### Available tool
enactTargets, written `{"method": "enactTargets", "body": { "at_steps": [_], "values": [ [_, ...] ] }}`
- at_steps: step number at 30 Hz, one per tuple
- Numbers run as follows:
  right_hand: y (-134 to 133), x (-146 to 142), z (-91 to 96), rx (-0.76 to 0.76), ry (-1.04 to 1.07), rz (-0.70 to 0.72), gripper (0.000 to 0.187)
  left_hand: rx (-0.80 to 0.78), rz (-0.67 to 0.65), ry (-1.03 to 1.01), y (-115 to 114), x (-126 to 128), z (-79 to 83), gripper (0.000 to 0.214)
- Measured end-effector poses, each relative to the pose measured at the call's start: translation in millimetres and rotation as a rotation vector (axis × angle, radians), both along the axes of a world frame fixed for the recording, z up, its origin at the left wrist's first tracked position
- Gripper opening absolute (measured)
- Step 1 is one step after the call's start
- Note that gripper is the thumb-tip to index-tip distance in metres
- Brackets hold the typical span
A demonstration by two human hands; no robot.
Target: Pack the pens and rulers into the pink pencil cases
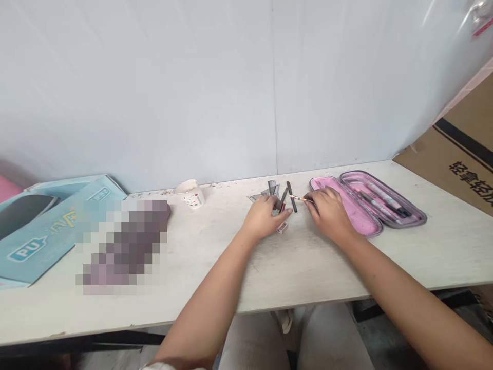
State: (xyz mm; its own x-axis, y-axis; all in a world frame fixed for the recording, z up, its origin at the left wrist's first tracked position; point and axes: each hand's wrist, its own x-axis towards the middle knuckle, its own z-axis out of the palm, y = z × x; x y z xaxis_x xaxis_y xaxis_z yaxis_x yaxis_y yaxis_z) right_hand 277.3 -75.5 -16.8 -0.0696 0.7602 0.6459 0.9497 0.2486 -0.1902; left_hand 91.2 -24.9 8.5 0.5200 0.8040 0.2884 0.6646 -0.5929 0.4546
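My right hand (329, 209) pinches one end of a slim, light-patterned pencil (297, 198), which points left over the table. My left hand (264, 216) rests among the loose stationery, thumb apart from its fingers. A dark pen with a red part (282, 203) lies in that gap; I see no firm grip on it. Just beyond these fingers are clear set squares and a ruler (272, 187), partly covered by the hand. A black pen (291, 197) lies between both hands. Below the left thumb sits a small eraser (282, 227).
An open pink pencil case (364, 221) with several pens inside lies beside my right hand. To the left stand a paper cup (191, 195), a blurred purple item (131, 246) and a blue box (46, 241). A cardboard carton (454, 149) is at right, a wall behind.
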Motion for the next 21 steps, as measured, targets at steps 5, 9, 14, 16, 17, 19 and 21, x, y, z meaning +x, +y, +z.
{"method": "enactTargets", "body": {
  "at_steps": [5, 9, 14, 16, 17, 19, 21],
  "values": [
    [-1, 0, -0.7, 0.033, 0.025, 0.024, 0.022, 0.182, -0.073, 0.376, -13, -3, 3.8, 0.044],
    [-2, 0, 0.8, 0.028, 0.084, 0.035, 0.02, 0.093, -0.111, 0.248, -9, 0, 2.0, 0.03],
    [-4, -2, 1.3, 0.075, 0.157, 0.095, 0.024, -0.375, 0.051, -0.53, 2, 2, 3.5, 0.026],
    [-5, -6, 1.9, 0.086, 0.142, 0.138, 0.026, -0.593, 0.054, -0.858, 4, 3, 2.0, 0.028],
    [-6, -8, 2.2, 0.087, 0.125, 0.154, 0.026, -0.689, 0.039, -0.978, 5, 3, 0.9, 0.029],
    [-7, -12, 2.8, 0.086, 0.088, 0.167, 0.027, -0.833, 0.011, -1.122, 5, 4, -1.4, 0.027],
    [-8, -15, 3.1, 0.084, 0.049, 0.152, 0.027, -0.908, 0.004, -1.185, 5, 5, -3.7, 0.021]
  ]
}}
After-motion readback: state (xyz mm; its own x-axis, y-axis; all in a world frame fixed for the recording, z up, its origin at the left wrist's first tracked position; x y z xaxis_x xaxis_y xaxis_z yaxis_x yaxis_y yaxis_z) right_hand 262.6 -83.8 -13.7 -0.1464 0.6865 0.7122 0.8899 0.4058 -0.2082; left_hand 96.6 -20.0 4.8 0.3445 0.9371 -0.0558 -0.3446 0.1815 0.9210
